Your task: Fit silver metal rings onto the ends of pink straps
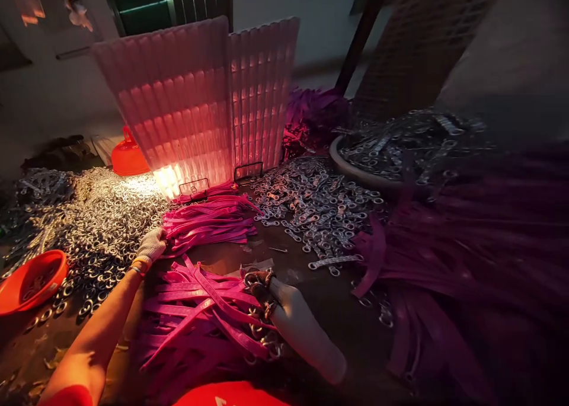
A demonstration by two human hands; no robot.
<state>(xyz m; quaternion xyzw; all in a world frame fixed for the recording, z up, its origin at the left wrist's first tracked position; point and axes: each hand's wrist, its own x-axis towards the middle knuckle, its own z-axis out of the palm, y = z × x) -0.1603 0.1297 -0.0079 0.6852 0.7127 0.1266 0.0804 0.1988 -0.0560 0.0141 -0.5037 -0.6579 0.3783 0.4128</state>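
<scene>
Two bundles of pink straps [217, 212] on a dark work surface [326, 296]: upper bundle [213, 234] before the ribbed panels [178, 98], lower bundle [191, 317] crossed and nearer the camera. Left hand [151, 246], gloved, at the left end of the upper bundle; finger closure not determinable. Right hand [262, 290] at the right end of the lower bundle, near metal rings [273, 347]; grip likewise not determinable. Expect light, soft, pliable straps, unlikely to break but prone to tangle. Grasp near one end, avoiding crossed mid-lengths. Treat rings as hard and probably slippery.
</scene>
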